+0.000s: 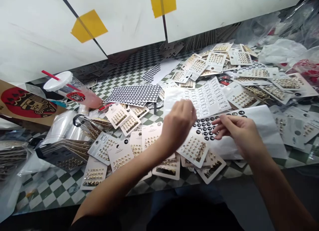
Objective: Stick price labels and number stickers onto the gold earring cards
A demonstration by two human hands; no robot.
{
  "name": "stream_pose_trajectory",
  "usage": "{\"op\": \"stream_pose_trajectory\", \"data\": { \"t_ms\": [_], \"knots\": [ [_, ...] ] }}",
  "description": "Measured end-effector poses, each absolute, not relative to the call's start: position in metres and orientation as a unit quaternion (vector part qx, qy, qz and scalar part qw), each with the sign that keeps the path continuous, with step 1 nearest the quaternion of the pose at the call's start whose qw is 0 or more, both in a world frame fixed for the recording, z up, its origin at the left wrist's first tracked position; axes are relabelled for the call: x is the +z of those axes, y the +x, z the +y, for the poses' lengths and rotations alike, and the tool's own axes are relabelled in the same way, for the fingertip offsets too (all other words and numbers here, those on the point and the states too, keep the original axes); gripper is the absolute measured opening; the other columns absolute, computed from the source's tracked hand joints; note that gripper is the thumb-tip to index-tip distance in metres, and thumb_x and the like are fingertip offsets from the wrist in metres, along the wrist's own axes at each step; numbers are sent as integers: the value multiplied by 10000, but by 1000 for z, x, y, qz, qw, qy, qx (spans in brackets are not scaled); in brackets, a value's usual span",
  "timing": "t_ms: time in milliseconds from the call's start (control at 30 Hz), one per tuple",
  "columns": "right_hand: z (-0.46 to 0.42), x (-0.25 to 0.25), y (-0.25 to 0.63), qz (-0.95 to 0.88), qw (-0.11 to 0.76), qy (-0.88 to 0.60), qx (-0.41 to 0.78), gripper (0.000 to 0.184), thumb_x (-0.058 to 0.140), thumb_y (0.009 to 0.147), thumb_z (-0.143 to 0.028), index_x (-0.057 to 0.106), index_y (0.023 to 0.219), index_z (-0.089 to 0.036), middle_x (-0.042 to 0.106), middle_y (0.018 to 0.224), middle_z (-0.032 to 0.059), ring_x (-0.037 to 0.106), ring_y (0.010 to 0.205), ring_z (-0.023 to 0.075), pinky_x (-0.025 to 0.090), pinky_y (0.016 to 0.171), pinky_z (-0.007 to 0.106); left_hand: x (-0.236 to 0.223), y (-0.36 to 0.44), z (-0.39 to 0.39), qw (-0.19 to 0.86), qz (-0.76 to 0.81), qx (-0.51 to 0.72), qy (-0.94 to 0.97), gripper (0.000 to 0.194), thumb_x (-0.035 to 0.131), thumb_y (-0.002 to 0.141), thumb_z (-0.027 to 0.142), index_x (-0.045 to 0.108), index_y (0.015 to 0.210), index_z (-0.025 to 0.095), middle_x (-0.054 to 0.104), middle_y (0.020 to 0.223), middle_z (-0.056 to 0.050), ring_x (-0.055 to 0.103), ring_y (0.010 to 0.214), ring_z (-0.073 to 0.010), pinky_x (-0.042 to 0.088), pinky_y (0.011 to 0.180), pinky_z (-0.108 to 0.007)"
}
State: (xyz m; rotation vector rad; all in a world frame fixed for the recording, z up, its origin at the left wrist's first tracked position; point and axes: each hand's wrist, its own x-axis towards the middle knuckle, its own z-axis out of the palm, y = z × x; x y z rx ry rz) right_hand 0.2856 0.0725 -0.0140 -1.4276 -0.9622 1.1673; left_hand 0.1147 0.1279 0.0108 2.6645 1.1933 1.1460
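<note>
The person's left hand (177, 124) is curled, and its bent fingers come down just beside a white sheet of price labels (199, 101). The back of this hand hides the fingertips, so one cannot tell if it holds something. The right hand (236, 133) is narrow, with the thumb and first fingers close together at the edge of a sheet of round black stickers (205, 126), but it is not clear if they pinch anything. This sheet lies on a white paper (264, 131) and partly over a card of gold stud earrings (193, 148). Many similar cards lie scattered around the hands, and a second sheet of black stickers (132, 95) lies to the left. Farther left is a plastic cup with a red straw (74, 91), on a green and white checkered table (50, 188).
</note>
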Motion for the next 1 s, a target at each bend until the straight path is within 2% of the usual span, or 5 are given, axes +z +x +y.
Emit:
{"op": "stream_pose_trajectory", "data": {
  "t_ms": [167,333,467,733,1000],
  "knots": [
    [40,-10,254,-393,560,-490,541,184,661,793,-393,709,864,-229,715,816,18,679,716,159,579,652,270,3,117,64,-113,346,345,865,124,496,861,114,531,757,172,568,715,-37,544,672,-149,426,539,-248],
    [28,-4,240,-401,557,-517,511,118,644,811,-339,709,813,-240,710,800,20,676,721,168,582,681,289,1,110,44,180,455,413,768,174,575,855,226,528,1019,194,572,945,-84,553,843,-185,488,682,-301],
    [26,4,243,-464,495,-531,508,128,638,810,-343,716,854,-252,708,815,20,679,750,179,574,703,298,1,100,43,426,494,425,628,104,569,864,291,577,900,194,564,893,-43,559,788,-142,485,665,-254],
    [86,-23,255,-670,268,-587,368,313,594,800,-421,658,1008,-197,623,1081,102,561,1055,284,460,880,434,-7,78,26,436,590,502,458,142,596,848,320,573,799,188,533,745,12,526,682,-97,435,592,-187],
    [101,-9,250,-601,295,-523,528,159,642,747,-345,601,724,-194,587,719,10,554,685,155,448,604,279,-4,76,18,445,592,513,434,117,612,833,288,581,786,186,557,760,6,542,684,-104,449,606,-193]
  ]
}}
